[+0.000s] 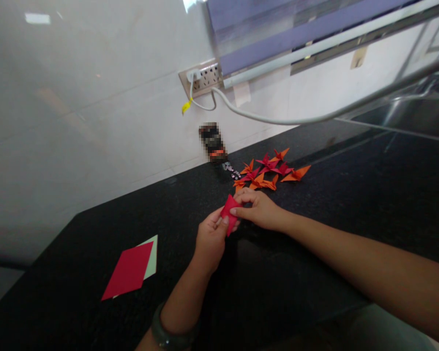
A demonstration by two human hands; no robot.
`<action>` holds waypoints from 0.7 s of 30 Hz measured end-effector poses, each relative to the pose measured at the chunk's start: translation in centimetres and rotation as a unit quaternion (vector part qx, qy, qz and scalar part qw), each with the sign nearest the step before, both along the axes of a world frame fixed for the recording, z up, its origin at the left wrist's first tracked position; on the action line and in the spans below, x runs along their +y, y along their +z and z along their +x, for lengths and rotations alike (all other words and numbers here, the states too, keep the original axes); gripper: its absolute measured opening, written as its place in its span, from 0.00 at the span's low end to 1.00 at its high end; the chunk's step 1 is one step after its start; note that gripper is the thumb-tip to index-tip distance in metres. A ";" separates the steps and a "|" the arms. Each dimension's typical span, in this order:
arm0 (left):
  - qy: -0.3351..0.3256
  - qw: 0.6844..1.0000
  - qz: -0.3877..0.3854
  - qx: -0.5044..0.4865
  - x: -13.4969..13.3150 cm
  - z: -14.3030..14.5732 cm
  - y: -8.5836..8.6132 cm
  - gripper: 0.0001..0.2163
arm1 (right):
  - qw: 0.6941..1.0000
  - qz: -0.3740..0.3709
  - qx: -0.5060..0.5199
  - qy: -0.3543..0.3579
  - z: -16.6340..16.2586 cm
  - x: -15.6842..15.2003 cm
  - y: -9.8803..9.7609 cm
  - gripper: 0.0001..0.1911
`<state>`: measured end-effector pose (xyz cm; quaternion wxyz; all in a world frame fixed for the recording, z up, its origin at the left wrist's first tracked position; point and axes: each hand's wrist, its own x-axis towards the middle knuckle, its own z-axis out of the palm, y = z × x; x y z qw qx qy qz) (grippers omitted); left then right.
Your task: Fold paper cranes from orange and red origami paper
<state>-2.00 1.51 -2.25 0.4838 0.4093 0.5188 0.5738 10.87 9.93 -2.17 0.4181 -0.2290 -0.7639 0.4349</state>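
Observation:
A small folded piece of red paper (pixel 229 212) is pinched between both my hands above the black countertop (pixel 314 273). My left hand (pixel 211 240) grips its lower edge with closed fingers, a dark band on that wrist. My right hand (pixel 259 207) holds the upper side, thumb and fingers pressed on the paper. Just beyond my hands lies a cluster of several folded orange and red paper figures (pixel 270 171).
Red and pale square sheets (pixel 129 270) lie stacked on the counter at the left. A small dark object (pixel 212 142) leans against the tiled wall. A wall socket (pixel 204 77) with a white cable (pixel 278 119) sits above; a metal sink area is at the right.

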 end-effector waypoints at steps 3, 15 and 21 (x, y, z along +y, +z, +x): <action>-0.013 1.000 0.002 -0.015 -0.1 0.1 0.0 0.20 | 1.000 -0.015 0.003 -0.008 0.0 0.0 0.1 0.06; -0.038 0.999 0.012 0.018 -0.3 0.2 0.3 0.15 | 1.000 0.018 -0.010 0.000 0.2 -0.6 0.7 0.02; -0.044 0.998 0.008 -0.039 -0.1 0.1 -0.2 0.13 | 0.997 0.030 -0.002 0.066 0.4 -0.9 0.9 0.03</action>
